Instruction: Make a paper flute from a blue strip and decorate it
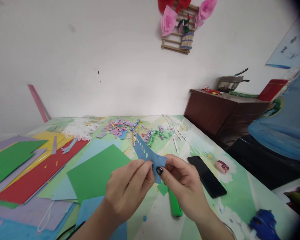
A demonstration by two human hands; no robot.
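- Table (150,230) spreads beneath a person's two hands, with paper scraps (117,126) strewn well beyond them.
- Green sheet (97,173) lies just left of the left hand (130,186), whose bunched fingertips pinch a blue piece (155,158).
- Right hand (185,183) grips that same piece, thumb on the near face, fingers behind.
- Black phone (207,176) rests to the right of the right hand.
- Blue piece, curved, is raised between both hands, off the table.
- Row of holes (142,147) extends beyond the left fingertips; an uneven pull could tear the piece there.
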